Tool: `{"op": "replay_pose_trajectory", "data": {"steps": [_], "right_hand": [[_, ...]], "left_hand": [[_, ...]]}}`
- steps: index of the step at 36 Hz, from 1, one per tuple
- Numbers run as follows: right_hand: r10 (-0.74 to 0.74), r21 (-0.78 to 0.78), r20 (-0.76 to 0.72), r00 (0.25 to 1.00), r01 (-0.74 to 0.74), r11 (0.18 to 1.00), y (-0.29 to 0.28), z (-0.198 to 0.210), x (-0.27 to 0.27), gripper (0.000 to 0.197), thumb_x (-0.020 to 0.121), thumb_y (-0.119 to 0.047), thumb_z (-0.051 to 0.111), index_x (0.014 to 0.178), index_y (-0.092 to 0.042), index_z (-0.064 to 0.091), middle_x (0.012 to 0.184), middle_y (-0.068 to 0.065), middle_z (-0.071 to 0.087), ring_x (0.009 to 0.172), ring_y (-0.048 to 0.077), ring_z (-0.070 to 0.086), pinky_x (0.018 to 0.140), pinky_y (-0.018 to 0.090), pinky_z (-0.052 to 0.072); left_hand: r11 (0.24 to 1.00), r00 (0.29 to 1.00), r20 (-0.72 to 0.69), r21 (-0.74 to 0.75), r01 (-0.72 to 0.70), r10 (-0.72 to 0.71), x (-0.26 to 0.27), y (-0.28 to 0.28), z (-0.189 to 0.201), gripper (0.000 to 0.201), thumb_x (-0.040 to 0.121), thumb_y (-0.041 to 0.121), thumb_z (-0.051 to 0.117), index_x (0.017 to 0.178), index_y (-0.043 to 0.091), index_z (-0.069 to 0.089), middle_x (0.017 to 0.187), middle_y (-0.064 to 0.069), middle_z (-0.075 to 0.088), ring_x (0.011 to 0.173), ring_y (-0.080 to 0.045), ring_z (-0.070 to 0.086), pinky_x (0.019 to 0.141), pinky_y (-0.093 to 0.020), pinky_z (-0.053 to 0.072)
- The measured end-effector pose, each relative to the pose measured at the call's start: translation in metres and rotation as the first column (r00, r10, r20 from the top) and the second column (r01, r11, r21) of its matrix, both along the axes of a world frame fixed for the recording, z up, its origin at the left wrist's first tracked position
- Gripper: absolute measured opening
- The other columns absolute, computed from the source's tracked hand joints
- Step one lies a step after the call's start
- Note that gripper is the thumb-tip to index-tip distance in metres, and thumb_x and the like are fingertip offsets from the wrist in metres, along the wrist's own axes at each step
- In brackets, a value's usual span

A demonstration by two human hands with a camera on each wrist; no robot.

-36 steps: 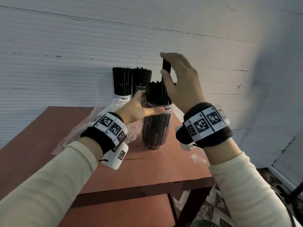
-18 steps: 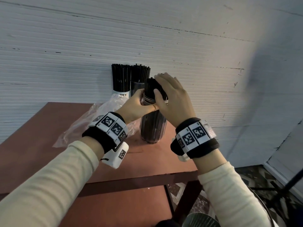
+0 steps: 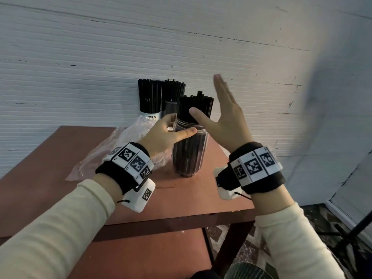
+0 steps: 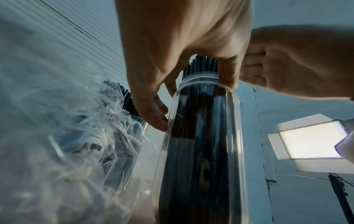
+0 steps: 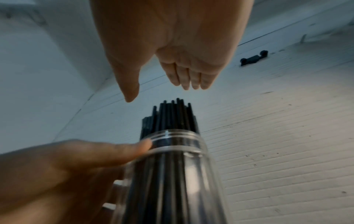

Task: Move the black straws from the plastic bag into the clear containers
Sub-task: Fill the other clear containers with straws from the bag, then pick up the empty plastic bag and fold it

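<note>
A clear container (image 3: 188, 156) (image 4: 201, 151) (image 5: 172, 181) packed with black straws (image 3: 195, 106) (image 5: 170, 116) stands upright on the red-brown table (image 3: 60, 158). My left hand (image 3: 169, 133) (image 4: 172, 60) grips its threaded neck, thumb across the front. My right hand (image 3: 225, 115) (image 5: 172, 53) hovers just right of the straw tops, fingers straight and together, thumb spread, holding nothing. A crumpled plastic bag (image 3: 124, 143) (image 4: 76, 136) lies left of the container, behind my left wrist. I cannot tell whether any straws are inside it.
Two more containers of black straws (image 3: 150, 97) (image 3: 172, 95) stand against the white ribbed wall (image 3: 80, 57). The table's right edge is close to the held container. A lower shelf (image 3: 151, 254) and a patterned floor (image 3: 251, 248) show below.
My right hand, which pushed straws down and pressed on their tops half a second ago, has lifted off and opened flat to the right. My left hand keeps its hold on the neck.
</note>
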State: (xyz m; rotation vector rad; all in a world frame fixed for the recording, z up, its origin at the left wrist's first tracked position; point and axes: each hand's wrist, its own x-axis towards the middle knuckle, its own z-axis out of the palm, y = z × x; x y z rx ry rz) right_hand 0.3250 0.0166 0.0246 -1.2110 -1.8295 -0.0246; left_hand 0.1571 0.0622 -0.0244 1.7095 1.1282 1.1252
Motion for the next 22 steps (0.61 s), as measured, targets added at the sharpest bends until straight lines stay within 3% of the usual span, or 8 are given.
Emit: {"op": "replay_pose_trajectory", "data": {"steps": [4, 6, 8, 11, 13, 16, 20, 22], "right_hand": [[-0.036, -0.279, -0.057, 0.998, 0.019, 0.960, 0.011, -0.002, 0.016, 0.111, 0.078, -0.061, 0.065, 0.154, -0.016, -0.001, 0.162, -0.001, 0.003, 0.148, 0.012, 0.004, 0.117, 0.028, 0.010], [-0.024, -0.404, -0.117, 0.993, -0.025, 0.914, 0.021, -0.009, 0.020, 0.120, 0.068, -0.068, 0.066, 0.154, -0.015, 0.001, 0.162, 0.002, 0.009, 0.148, 0.014, 0.012, 0.119, 0.032, 0.016], [0.012, -0.482, -0.158, 0.987, -0.088, 0.872, 0.029, -0.018, 0.020, 0.122, 0.060, -0.074, 0.067, 0.153, -0.016, 0.015, 0.156, 0.002, 0.029, 0.142, 0.015, 0.030, 0.117, 0.038, 0.028], [0.049, -0.470, -0.126, 0.991, -0.104, 0.877, 0.036, -0.028, 0.016, 0.093, 0.061, -0.075, 0.069, 0.135, -0.022, 0.048, 0.127, -0.009, 0.059, 0.113, 0.006, 0.057, 0.101, 0.037, 0.048], [0.038, -0.444, -0.128, 0.991, -0.091, 0.892, 0.039, -0.031, 0.014, 0.093, 0.058, -0.078, 0.067, 0.131, -0.023, 0.051, 0.122, -0.011, 0.060, 0.109, 0.007, 0.058, 0.097, 0.036, 0.050], [0.049, -0.423, -0.134, 0.990, -0.102, 0.901, 0.040, -0.032, 0.012, 0.095, 0.057, -0.078, 0.066, 0.132, -0.022, 0.050, 0.124, -0.011, 0.060, 0.112, 0.008, 0.058, 0.097, 0.035, 0.050], [0.055, -0.424, -0.123, 0.991, -0.102, 0.900, 0.041, -0.031, 0.013, 0.095, 0.058, -0.079, 0.065, 0.134, -0.024, 0.049, 0.126, -0.010, 0.060, 0.114, 0.009, 0.057, 0.099, 0.037, 0.048], [0.030, -0.432, -0.113, 0.993, -0.076, 0.899, 0.043, -0.031, 0.018, 0.093, 0.060, -0.077, 0.066, 0.135, -0.024, 0.048, 0.128, -0.009, 0.059, 0.116, 0.011, 0.056, 0.100, 0.036, 0.046]], "left_hand": [[1.000, 1.000, -0.019, 0.007, -0.016, 0.016, -0.007, 0.000, 0.004, 0.086, 0.060, 0.063, 0.079, 0.130, 0.022, 0.055, 0.120, 0.006, 0.064, 0.114, -0.008, 0.061, 0.102, -0.037, 0.049], [1.000, 0.999, 0.039, -0.025, 0.002, -0.001, -0.007, 0.000, 0.004, 0.080, 0.065, 0.053, 0.083, 0.130, 0.017, 0.054, 0.122, 0.002, 0.064, 0.115, -0.011, 0.062, 0.102, -0.041, 0.049], [0.997, 0.996, 0.089, -0.065, 0.030, -0.024, -0.006, 0.001, 0.002, 0.068, 0.076, 0.038, 0.081, 0.133, 0.013, 0.051, 0.125, -0.003, 0.063, 0.116, -0.013, 0.062, 0.103, -0.040, 0.049], [0.993, 0.989, 0.143, -0.105, 0.060, -0.045, -0.006, 0.003, -0.001, 0.071, 0.078, 0.037, 0.079, 0.136, 0.012, 0.048, 0.130, -0.006, 0.061, 0.119, -0.015, 0.061, 0.104, -0.037, 0.049], [0.991, 0.986, 0.156, -0.112, 0.072, -0.054, -0.006, 0.002, -0.002, 0.060, 0.086, 0.027, 0.073, 0.138, 0.011, 0.046, 0.130, -0.007, 0.062, 0.118, -0.014, 0.061, 0.099, -0.029, 0.051], [0.988, 0.983, 0.158, -0.104, 0.113, -0.096, -0.010, 0.000, -0.002, 0.047, 0.094, 0.016, 0.062, 0.138, 0.012, 0.046, 0.127, -0.005, 0.064, 0.111, -0.007, 0.064, 0.083, -0.015, 0.052], [0.986, 0.989, 0.105, -0.118, 0.119, -0.107, -0.015, -0.001, 0.005, 0.044, 0.093, 0.020, 0.064, 0.135, 0.019, 0.051, 0.122, 0.003, 0.066, 0.114, -0.009, 0.063, 0.102, -0.029, 0.048], [0.996, 0.997, 0.029, -0.053, 0.070, -0.069, -0.018, 0.000, 0.014, 0.040, 0.094, 0.022, 0.064, 0.132, 0.020, 0.054, 0.118, 0.008, 0.064, 0.106, 0.000, 0.063, 0.104, -0.031, 0.047]]}}
